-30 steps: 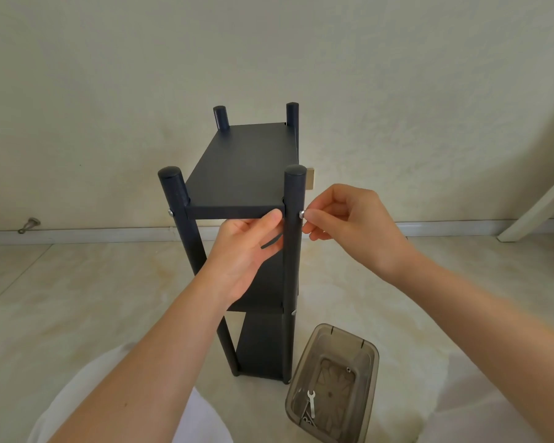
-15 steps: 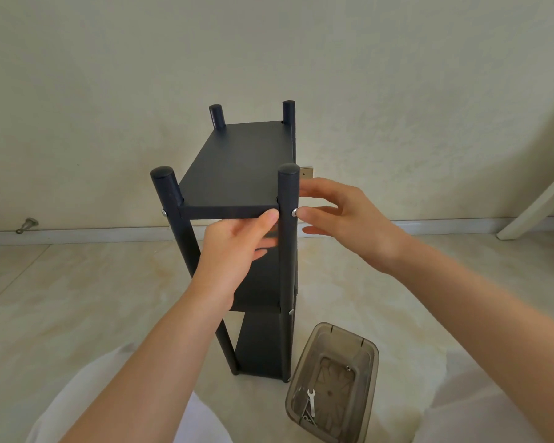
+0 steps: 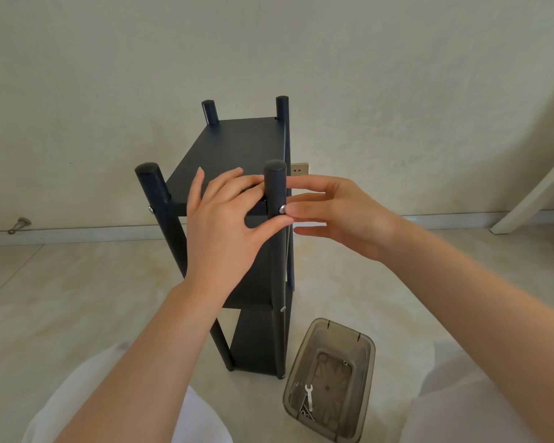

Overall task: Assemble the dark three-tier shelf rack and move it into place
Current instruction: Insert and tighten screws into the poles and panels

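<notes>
A smoky bin with a small wrench inside sits on the floor just beside the rack, which stands upright near the wall. My left hand lies fingers spread on the top shelf edge, thumb against the near right post — my right hand has straight, parted fingers touching its screw.

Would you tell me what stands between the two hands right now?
In the head view, the front right post, with its silver bolt, stands between the left hand and the right hand.
</notes>
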The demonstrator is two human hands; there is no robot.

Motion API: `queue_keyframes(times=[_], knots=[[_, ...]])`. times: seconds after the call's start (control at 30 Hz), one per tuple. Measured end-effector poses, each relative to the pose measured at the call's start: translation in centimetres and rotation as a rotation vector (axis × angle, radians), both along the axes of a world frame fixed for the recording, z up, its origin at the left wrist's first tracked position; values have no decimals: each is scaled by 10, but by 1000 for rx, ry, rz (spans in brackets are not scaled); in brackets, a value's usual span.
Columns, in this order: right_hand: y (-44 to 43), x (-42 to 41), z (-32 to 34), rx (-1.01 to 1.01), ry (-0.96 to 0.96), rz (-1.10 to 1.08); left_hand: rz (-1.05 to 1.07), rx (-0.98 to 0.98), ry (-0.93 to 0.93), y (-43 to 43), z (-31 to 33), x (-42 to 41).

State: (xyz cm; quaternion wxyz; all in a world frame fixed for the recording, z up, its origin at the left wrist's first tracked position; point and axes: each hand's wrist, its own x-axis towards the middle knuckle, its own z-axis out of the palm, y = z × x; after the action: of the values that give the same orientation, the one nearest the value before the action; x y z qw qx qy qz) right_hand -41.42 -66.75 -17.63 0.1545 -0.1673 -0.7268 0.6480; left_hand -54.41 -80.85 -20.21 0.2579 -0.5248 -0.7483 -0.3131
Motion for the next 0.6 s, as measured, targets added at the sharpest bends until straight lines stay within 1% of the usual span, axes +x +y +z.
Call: queue_keyframes(times=[0.13,0.33,0.5,0.6], knots=[[0,0,1,-32,-7,13,-2,27,-22,-1,-1,1],[-3,-2,4,-50,-4,-25,-6,37,-47,-2,0,6],[-6,-9,6,-203,-26,-70,11,74,-36,0,-2,7],[-7,-14,6,-194,-57,-106,15,93,-13,1,-4,7]])
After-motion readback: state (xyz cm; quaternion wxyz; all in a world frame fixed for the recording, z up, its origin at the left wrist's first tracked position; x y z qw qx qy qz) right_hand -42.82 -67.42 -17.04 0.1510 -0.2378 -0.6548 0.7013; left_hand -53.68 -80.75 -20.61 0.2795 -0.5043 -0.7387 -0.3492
